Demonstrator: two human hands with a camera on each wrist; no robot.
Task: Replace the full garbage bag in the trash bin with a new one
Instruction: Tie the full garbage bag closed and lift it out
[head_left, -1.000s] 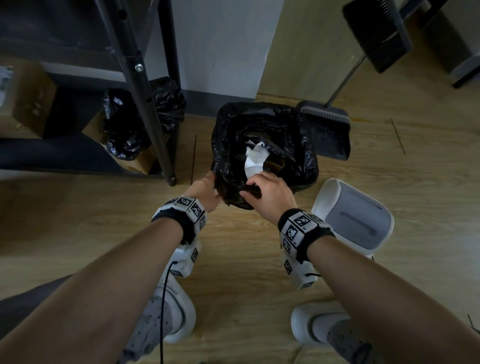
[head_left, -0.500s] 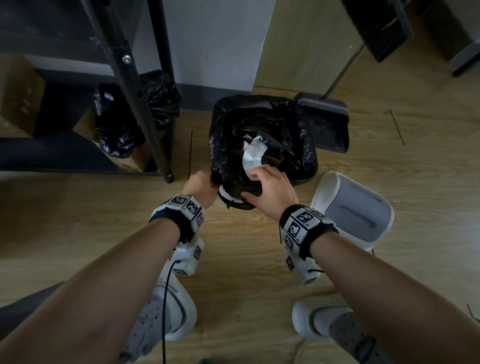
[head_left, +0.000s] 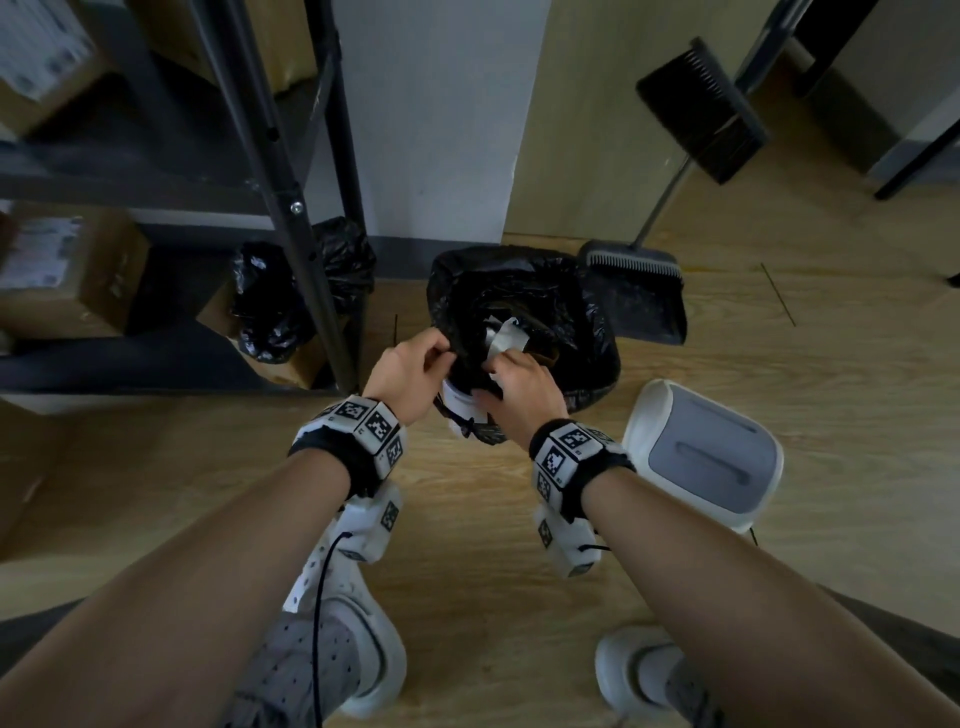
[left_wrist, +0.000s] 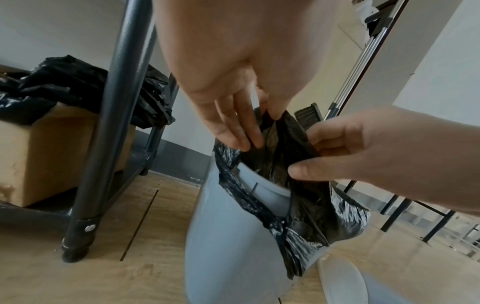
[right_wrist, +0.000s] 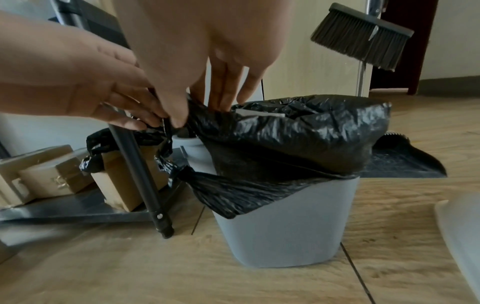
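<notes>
A grey-white trash bin (head_left: 460, 402) stands on the wooden floor, lined with a full black garbage bag (head_left: 576, 317) that has white paper (head_left: 506, 335) on top. My left hand (head_left: 415, 361) and right hand (head_left: 517, 376) both pinch the bag's near edge, which is lifted off the rim. In the left wrist view, the left hand (left_wrist: 255, 129) and right hand (left_wrist: 350, 148) hold bunched film above the bare rim of the bin (left_wrist: 228, 236). The right wrist view shows the right hand (right_wrist: 221, 96) gripping the bag (right_wrist: 298, 139), whose far side is still draped over the bin (right_wrist: 285, 222).
The bin's lid (head_left: 701, 457) lies on the floor at the right. A dustpan (head_left: 634, 301) and broom (head_left: 701, 114) stand behind the bin. A dark metal shelf leg (head_left: 311, 291) rises at the left, with black bags (head_left: 270, 306) on cardboard boxes behind it. My white shoes are below.
Both hands have gathered the bag's near edge and pulled it up off the rim, so the white rim now shows. The head view has tilted upward.
</notes>
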